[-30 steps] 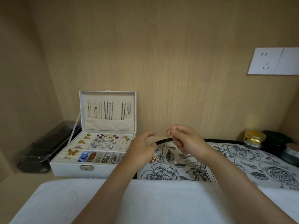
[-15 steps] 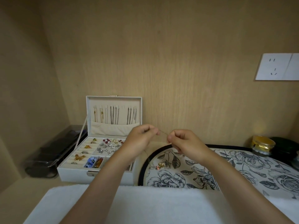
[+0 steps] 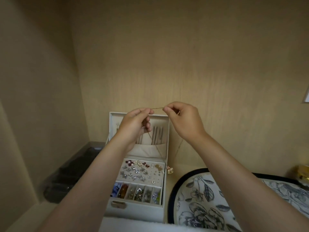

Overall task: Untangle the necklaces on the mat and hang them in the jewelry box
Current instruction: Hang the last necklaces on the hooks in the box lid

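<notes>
A thin gold necklace [image 3: 158, 108] is stretched between both hands, level with the top edge of the jewelry box lid. My left hand [image 3: 133, 126] pinches one end and my right hand [image 3: 183, 121] pinches the other. Its chain droops down on both sides to a small gold pendant [image 3: 170, 169] hanging just right of the box. The white jewelry box [image 3: 138, 210] stands open below, several chains hanging inside its lid [image 3: 164, 131], partly hidden by my left hand. The floral mat [image 3: 200, 198] lies to the right.
The box's tray holds several earrings and small charms in compartments. A dark plastic case [image 3: 70, 173] lies left of the box. A gold-lidded jar [image 3: 302, 174] sits at the far right. Wooden walls close in behind and on the left. A white towel edges the front.
Both hands have risen and moved left from above the mat to the front of the box lid, carrying the necklace. The pendant has lifted off the mat and now hangs beside the box.
</notes>
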`<state>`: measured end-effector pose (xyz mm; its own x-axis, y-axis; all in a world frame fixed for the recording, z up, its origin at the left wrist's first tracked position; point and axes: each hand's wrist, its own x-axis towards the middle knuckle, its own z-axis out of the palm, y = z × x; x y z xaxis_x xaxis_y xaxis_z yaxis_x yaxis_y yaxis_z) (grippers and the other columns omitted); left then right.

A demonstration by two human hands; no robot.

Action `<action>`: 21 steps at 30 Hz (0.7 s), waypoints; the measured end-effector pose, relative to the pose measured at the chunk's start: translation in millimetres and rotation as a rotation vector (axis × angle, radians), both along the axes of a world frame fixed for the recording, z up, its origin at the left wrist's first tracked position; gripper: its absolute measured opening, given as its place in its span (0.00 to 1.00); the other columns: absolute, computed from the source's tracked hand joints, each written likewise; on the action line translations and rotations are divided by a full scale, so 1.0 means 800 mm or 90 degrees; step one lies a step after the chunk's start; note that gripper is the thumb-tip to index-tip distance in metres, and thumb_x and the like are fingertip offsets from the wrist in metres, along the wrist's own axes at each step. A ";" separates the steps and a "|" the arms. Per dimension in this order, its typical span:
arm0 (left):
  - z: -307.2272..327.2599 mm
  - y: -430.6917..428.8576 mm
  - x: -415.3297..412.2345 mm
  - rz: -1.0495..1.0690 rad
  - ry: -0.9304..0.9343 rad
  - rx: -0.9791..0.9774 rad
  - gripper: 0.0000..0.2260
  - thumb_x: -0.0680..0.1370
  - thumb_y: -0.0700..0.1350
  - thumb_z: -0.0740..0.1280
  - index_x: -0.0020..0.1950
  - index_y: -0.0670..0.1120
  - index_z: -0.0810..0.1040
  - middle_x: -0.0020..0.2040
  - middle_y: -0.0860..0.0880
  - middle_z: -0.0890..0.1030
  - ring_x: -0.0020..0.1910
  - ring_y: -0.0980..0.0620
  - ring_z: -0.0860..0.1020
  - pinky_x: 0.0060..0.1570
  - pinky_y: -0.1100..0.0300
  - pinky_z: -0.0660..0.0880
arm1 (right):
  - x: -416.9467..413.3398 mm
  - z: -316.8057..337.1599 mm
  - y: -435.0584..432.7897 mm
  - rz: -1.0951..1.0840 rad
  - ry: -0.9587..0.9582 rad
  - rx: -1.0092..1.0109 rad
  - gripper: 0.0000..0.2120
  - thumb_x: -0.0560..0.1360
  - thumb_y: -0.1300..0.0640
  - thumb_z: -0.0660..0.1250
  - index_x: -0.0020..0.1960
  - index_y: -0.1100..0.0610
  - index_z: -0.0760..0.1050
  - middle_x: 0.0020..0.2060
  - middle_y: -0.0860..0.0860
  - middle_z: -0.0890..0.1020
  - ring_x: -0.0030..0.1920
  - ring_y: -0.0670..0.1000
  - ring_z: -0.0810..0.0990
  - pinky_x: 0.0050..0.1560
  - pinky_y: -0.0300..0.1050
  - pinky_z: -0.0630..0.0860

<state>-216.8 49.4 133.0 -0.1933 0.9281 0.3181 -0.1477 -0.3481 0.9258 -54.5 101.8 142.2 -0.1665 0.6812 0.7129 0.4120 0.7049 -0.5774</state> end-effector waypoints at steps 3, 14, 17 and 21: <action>0.009 0.014 -0.020 0.022 -0.013 0.009 0.08 0.82 0.42 0.63 0.46 0.43 0.80 0.33 0.49 0.72 0.30 0.54 0.71 0.33 0.61 0.74 | -0.027 0.017 0.010 -0.031 0.003 0.049 0.06 0.77 0.50 0.68 0.46 0.48 0.84 0.37 0.45 0.83 0.40 0.46 0.81 0.44 0.49 0.78; -0.046 0.047 -0.059 0.294 0.278 -0.080 0.11 0.76 0.50 0.72 0.40 0.43 0.83 0.34 0.52 0.82 0.33 0.59 0.77 0.34 0.66 0.71 | -0.081 -0.043 0.038 -0.171 -0.036 -0.018 0.07 0.74 0.49 0.72 0.42 0.51 0.82 0.34 0.45 0.83 0.37 0.48 0.81 0.36 0.43 0.76; -0.057 0.055 -0.053 0.321 0.291 -0.087 0.15 0.75 0.51 0.73 0.36 0.40 0.81 0.32 0.52 0.80 0.31 0.59 0.76 0.34 0.65 0.70 | -0.088 -0.055 0.040 -0.230 -0.047 -0.055 0.08 0.75 0.48 0.71 0.40 0.52 0.79 0.33 0.48 0.83 0.37 0.50 0.81 0.34 0.43 0.74; -0.061 0.065 -0.047 0.340 0.309 -0.148 0.17 0.74 0.53 0.72 0.34 0.40 0.80 0.31 0.51 0.81 0.34 0.53 0.79 0.36 0.61 0.72 | -0.094 -0.062 0.039 -0.280 -0.092 -0.052 0.08 0.76 0.50 0.68 0.43 0.54 0.80 0.35 0.50 0.83 0.37 0.53 0.81 0.34 0.45 0.76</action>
<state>-254.8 101.6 83.8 -0.5233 0.8016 0.2890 0.4282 -0.0458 0.9025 -129.8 133.3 92.3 0.0570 0.7622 0.6448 0.7413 0.4003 -0.5387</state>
